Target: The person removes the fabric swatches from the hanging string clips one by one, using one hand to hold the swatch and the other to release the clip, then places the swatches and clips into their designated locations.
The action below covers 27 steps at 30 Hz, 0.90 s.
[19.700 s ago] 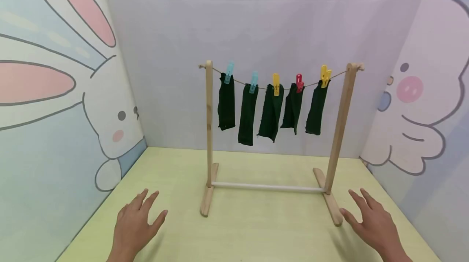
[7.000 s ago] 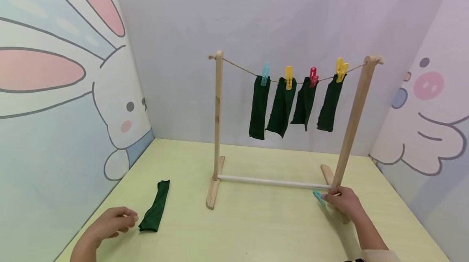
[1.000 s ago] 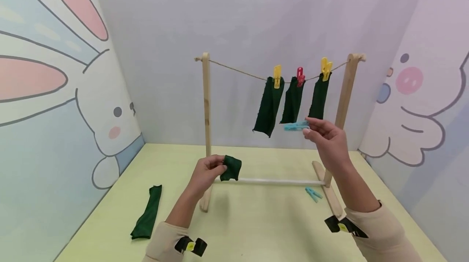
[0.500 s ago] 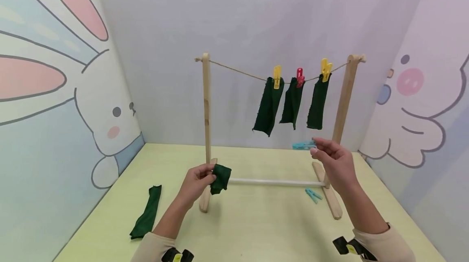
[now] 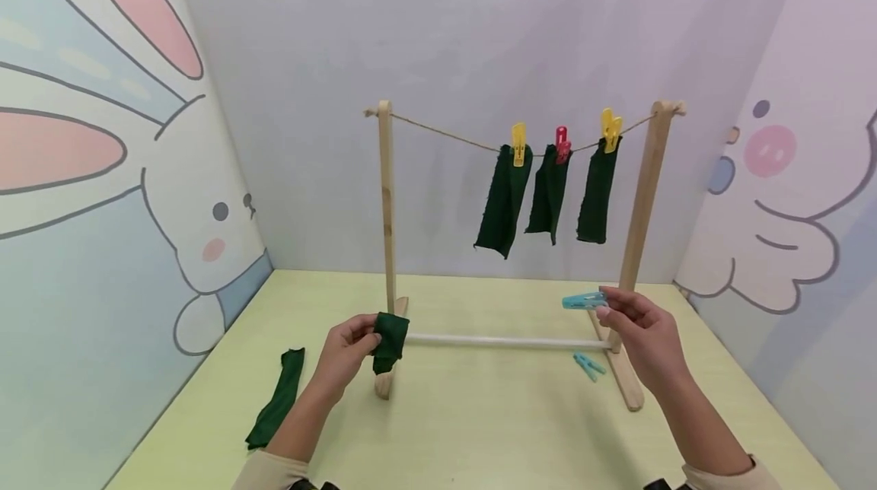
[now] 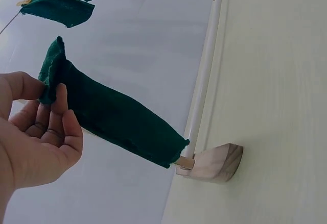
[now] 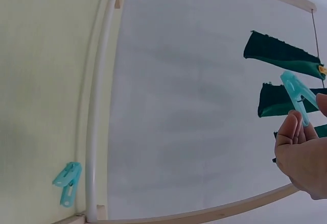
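Note:
My left hand [image 5: 344, 357] pinches a dark green cloth strip [image 6: 120, 114] by one end, in front of the rack's left post. In the left wrist view its length hangs free below the fingers. My right hand [image 5: 644, 334] holds a light blue clothespin [image 5: 584, 300] between thumb and fingers, near the right post and above the table. Another light blue clothespin [image 5: 589, 365] lies on the table beside the rack's right foot. A second green cloth strip [image 5: 277, 399] lies on the table at the left, partly behind my left forearm.
A wooden drying rack [image 5: 387, 208] has a sagging string [image 5: 445, 136] between its posts. Three green strips hang toward its right, under a yellow clothespin [image 5: 518, 144], a red clothespin [image 5: 562, 144] and another yellow clothespin [image 5: 610, 131]. A white bar [image 5: 507, 341] joins the feet.
Over the last second both hands have come down, the left with the cloth strip moving left, the right with the clothespin moving right. Earlier, five strips hung on the string; now three do.

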Tool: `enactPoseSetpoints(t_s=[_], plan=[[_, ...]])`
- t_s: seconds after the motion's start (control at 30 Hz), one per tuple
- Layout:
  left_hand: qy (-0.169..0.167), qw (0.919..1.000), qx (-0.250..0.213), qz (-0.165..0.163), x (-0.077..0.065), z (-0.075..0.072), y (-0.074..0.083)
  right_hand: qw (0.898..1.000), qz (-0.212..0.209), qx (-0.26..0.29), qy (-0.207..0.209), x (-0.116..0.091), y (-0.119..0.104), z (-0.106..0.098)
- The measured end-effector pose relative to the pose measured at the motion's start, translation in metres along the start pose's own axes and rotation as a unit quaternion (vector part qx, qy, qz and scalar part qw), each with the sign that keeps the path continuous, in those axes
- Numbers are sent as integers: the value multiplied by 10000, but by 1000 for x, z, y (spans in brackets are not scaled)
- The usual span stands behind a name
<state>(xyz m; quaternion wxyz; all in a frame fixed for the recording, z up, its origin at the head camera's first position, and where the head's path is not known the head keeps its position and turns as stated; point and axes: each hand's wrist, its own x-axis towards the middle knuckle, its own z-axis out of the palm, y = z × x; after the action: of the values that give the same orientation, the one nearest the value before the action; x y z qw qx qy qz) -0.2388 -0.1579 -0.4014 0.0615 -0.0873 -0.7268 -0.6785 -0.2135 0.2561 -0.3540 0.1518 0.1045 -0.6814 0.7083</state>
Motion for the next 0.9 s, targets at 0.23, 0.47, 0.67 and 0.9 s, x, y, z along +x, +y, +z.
enactPoseSetpoints(t_s=[0.23, 0.47, 0.67, 0.9], plan=[[233, 9991, 327, -115, 0, -11, -4, 9999, 163, 16, -31, -8, 8, -11], [475, 9965, 605, -335, -3, -31, -13, 9994, 314, 173, -31, -16, 26, -17], [597, 9936, 864, -422, -7, -46, -23, 9963, 561, -602, 248, -23, 42, -25], [717, 9912, 967, -549, -5, -61, -29, 9762, 1127, -1851, -53, -31, 48, -37]])
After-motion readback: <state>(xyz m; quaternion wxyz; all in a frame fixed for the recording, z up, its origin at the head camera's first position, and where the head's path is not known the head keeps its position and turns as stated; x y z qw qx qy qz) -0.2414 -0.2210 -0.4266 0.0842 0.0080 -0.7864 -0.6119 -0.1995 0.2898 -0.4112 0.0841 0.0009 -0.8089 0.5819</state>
